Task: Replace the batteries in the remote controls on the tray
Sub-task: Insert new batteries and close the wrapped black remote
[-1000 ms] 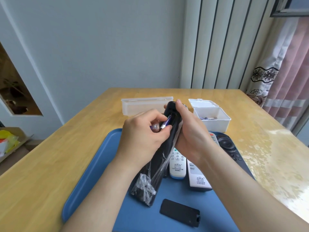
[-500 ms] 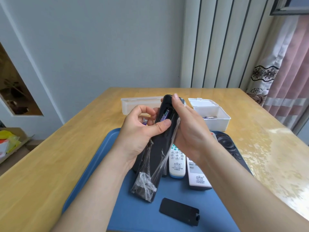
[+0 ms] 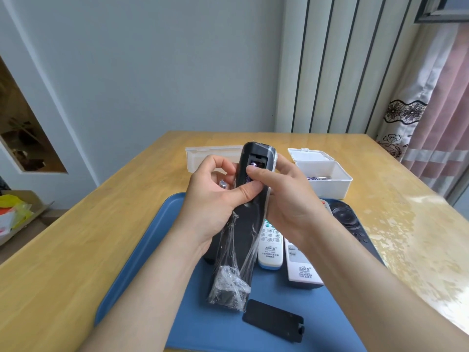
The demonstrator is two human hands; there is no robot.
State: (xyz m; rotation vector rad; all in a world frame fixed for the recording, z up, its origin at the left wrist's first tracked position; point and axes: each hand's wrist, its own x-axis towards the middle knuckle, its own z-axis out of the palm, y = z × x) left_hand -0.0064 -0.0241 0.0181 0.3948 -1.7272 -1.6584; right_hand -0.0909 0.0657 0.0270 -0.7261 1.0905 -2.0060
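Here, two hands hold a black remote over a blue tray, with its battery bay open.

The wooden table (image 3: 76, 250) carries the blue tray (image 3: 142, 262), and above the tray the black remote (image 3: 243, 224) stands tilted, back side up, with clear plastic wrap (image 3: 228, 288) bunched round its lower end. The left hand (image 3: 213, 207) grips it with the thumb across the back and also curls its fingers round a loose battery (image 3: 222, 184). The right hand (image 3: 286, 199) clasps the other side, its thumb pressing a purple battery (image 3: 253, 164) in the bay. On the tray lie two white remotes (image 3: 270, 247) (image 3: 302, 268), each with a logo and small print too blurred to read, a second black remote (image 3: 347, 219) and the detached battery cover (image 3: 274, 323). Beyond the tray sit a long white box (image 3: 210, 158) and an open white box (image 3: 327, 184) holding spare batteries (image 3: 318, 177).
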